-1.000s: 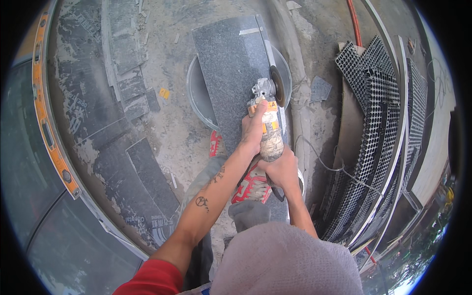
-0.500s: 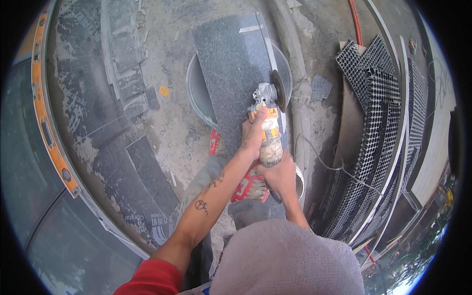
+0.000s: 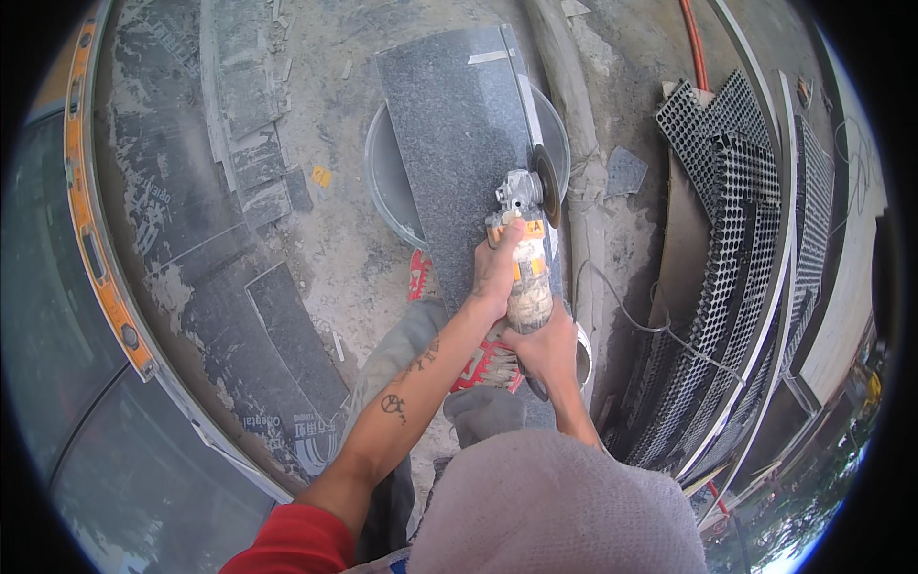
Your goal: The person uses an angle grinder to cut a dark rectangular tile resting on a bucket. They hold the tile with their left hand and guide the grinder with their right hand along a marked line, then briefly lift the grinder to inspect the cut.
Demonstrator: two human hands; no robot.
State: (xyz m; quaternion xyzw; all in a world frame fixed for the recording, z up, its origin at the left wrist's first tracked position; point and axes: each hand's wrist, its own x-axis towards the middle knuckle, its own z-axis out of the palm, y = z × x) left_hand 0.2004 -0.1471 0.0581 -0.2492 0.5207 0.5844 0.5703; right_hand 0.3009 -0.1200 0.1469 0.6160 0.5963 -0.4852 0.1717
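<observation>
Both my hands hold a dusty angle grinder [image 3: 529, 273] with orange labels. Its round disc [image 3: 545, 187] stands upright against the right edge of a dark grey stone slab [image 3: 449, 115]. My left hand [image 3: 494, 268] is wrapped around the grinder's body just behind its metal head, thumb on top. Farther back, my right hand [image 3: 543, 344] grips the rear end of the tool. The slab lies across a round grey tub [image 3: 394, 191], and a light strip runs along its right edge. Part of the tub is hidden under the slab.
At the left lie dark membrane sheets [image 3: 182, 239] and an orange spirit level [image 3: 96, 244]. Black dimpled drainage panels [image 3: 736, 230] are stacked at the right, next to a metal rail. A cable [image 3: 631, 320] crosses the floor to the right. My red shoes [image 3: 483, 368] stand close by the slab.
The grinder and both hands have shifted slightly toward me along the slab's right edge. My grip is the same.
</observation>
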